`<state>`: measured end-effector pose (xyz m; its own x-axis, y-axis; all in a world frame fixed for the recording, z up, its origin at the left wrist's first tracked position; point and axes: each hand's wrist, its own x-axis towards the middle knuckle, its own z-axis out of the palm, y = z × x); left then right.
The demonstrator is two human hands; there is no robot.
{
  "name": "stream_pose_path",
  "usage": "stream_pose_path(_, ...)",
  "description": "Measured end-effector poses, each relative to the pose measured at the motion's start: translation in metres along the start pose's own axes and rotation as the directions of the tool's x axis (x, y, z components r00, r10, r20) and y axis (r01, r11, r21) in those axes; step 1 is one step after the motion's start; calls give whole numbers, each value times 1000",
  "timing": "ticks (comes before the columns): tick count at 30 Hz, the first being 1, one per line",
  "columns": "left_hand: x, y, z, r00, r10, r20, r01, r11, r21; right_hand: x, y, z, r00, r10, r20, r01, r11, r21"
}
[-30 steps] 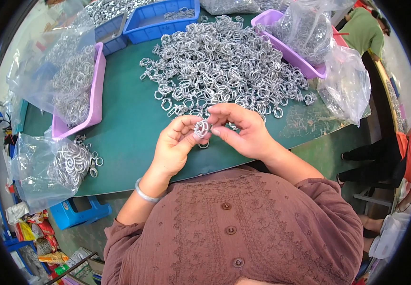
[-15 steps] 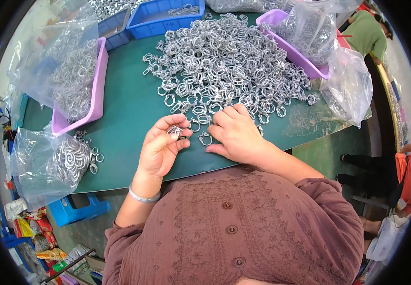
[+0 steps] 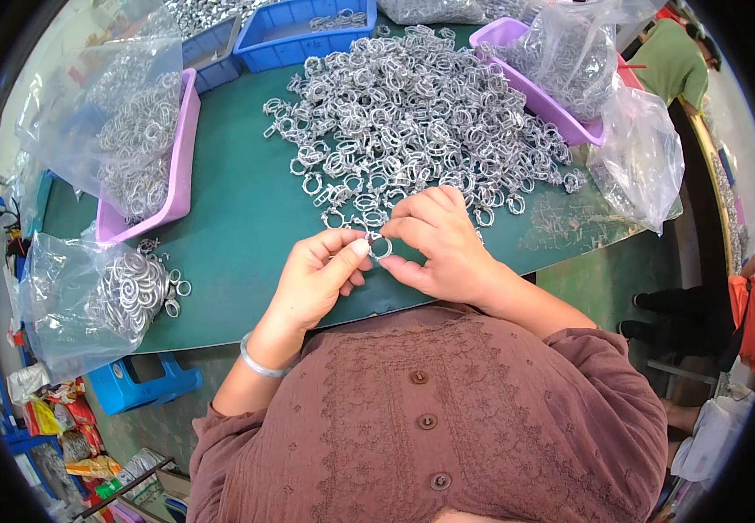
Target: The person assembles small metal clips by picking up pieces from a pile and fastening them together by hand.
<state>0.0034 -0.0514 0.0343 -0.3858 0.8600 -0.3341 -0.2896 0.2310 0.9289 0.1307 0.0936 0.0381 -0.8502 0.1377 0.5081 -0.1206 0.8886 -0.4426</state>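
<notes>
In front of my body, just short of a big heap of silvery metal ring clips (image 3: 421,113) on the green table, my two hands meet. Thumb and finger of my left hand (image 3: 315,275) pinch one ring clip (image 3: 381,248) at its left side. Closed around the same clip from the right is my right hand (image 3: 444,248), its thumb below and its index finger above. Whether my left palm still holds other pieces is hidden by its curled fingers. Several loose clips lie just beyond my fingertips, at the heap's near edge.
At left stands a pink tray (image 3: 187,144) with a plastic bag of clips; nearer lies a bag of flat rings (image 3: 133,292). Blue bins (image 3: 303,48) stand at the back. Another pink tray (image 3: 561,113) and a clear bag (image 3: 648,161) sit right. A person in green (image 3: 674,61) is beyond.
My left hand has moved right and turned its palm down, bringing its thumb to the ring clip. My right hand has shifted slightly, its fingers now at the clip too.
</notes>
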Motion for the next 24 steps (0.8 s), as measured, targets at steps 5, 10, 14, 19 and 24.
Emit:
stream_pose_path(5,3,-3,0,998,14,61,-6,990,-143,-2,1,0,997,3,-76,4,996,84)
stream_pose_path(10,3,-2,2,996,25,83,-6,975,-224,-4,4,0,993,47,-112,-32,990,139)
stream_pose_path(14,4,-1,2,994,52,94,-25,964,-264,-6,7,1,992,75,-97,-53,976,210)
stream_pose_path(19,5,-2,3,994,54,99,-25,962,-270,-7,11,4,993,82,-86,-56,959,277)
stream_pose_path(24,4,2,6,993,87,83,-65,969,-239,-6,12,4,989,109,-97,-70,936,346)
